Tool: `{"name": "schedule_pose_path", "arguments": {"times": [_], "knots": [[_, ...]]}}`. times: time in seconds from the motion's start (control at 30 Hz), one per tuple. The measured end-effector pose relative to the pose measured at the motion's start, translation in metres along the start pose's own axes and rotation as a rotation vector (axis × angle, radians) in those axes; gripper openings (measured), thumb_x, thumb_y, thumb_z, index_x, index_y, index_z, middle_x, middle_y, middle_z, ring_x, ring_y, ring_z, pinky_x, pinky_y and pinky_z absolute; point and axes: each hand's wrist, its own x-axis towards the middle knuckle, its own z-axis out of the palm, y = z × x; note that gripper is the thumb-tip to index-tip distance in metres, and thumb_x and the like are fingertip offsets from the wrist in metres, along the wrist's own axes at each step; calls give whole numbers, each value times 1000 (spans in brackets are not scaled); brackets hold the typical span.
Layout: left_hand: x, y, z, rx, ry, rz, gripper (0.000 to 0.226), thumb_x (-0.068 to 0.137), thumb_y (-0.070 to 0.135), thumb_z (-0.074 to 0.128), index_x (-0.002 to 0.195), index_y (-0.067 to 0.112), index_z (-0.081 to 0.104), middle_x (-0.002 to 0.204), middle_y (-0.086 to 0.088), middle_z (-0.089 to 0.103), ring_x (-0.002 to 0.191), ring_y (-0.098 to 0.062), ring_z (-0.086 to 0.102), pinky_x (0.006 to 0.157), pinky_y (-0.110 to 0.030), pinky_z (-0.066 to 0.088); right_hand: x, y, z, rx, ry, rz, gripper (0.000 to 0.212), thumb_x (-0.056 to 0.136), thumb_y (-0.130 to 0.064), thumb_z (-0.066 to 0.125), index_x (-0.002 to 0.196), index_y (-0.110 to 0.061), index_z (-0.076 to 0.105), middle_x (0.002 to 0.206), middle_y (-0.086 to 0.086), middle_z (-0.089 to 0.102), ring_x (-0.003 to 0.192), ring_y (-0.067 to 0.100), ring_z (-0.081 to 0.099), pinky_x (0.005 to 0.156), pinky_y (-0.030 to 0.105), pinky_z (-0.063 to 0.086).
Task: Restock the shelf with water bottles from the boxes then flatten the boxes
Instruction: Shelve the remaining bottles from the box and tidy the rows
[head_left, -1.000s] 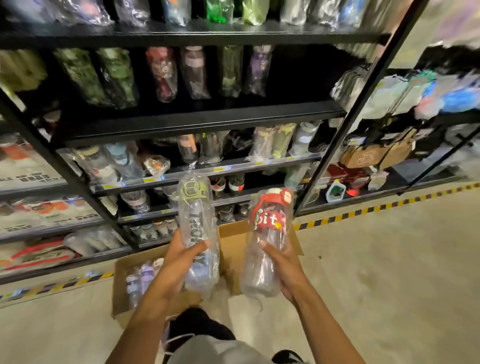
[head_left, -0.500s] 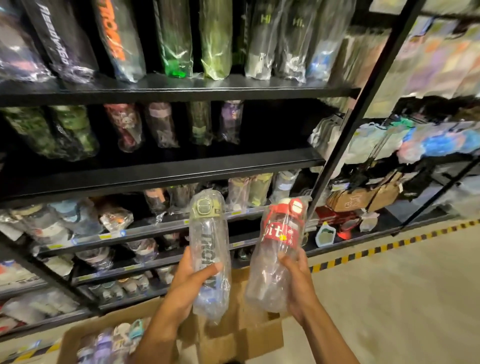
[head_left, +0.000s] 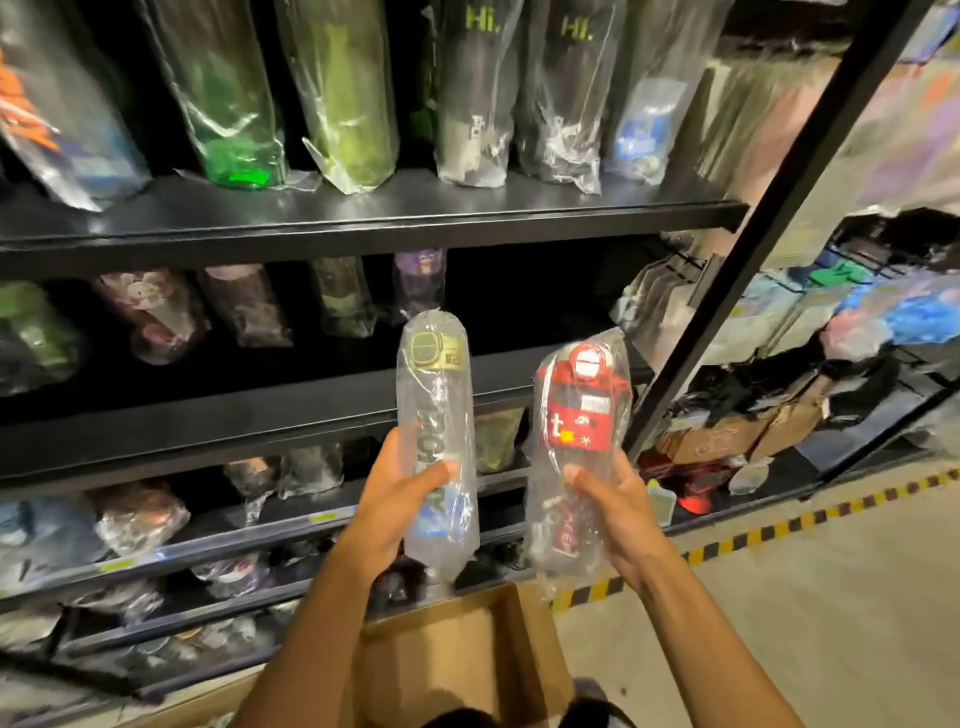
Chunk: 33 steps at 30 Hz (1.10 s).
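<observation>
My left hand (head_left: 395, 499) grips a clear water bottle with an olive-green lid (head_left: 436, 395), wrapped in a plastic bag and held upright. My right hand (head_left: 618, 514) grips a clear bottle with a red lid and red label (head_left: 579, 415), also bagged, tilted slightly right. Both bottles are raised in front of the black shelf board (head_left: 260, 415) in the middle of the rack. An open cardboard box (head_left: 457, 654) sits on the floor below my arms; its contents are hidden.
Bagged bottles stand on the upper shelf (head_left: 363, 218) and in rows on the lower shelves. A black diagonal rack post (head_left: 769, 218) rises at right. Beyond it another rack holds cartons and packets. Yellow-black floor tape (head_left: 779, 530) edges the concrete floor.
Both hands have lifted the two bottles upward from over the box to the height of the middle shelf. My view has tilted up, so the upper shelf now fills the top.
</observation>
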Motion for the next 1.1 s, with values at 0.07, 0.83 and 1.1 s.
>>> {"name": "schedule_pose_path", "arguments": {"times": [0.07, 0.83, 1.1], "knots": [[28, 7, 12, 14, -2, 14, 75, 79, 32, 81, 146, 36, 49, 138, 12, 63, 125, -12, 63, 101, -38, 53, 31, -13, -6, -27, 0, -41, 47, 89, -7, 75, 131, -22, 61, 115, 6, 76, 102, 27, 74, 84, 42, 61], [316, 27, 98, 126, 358, 126, 62, 77, 29, 88, 131, 12, 63, 120, -6, 72, 84, -14, 71, 65, -19, 57, 378, -77, -43, -18, -53, -236, 49, 82, 7, 78, 128, -6, 64, 87, 1, 79, 69, 16, 73, 60, 31, 58], [366, 23, 94, 325, 263, 396, 87, 74, 10, 90, 144, 26, 39, 132, 10, 58, 118, 6, 57, 107, -38, 52, 411, -79, -21, -252, -79, -538, 76, 63, -26, 91, 131, -25, 57, 116, 14, 73, 104, 34, 73, 80, 54, 61]]}}
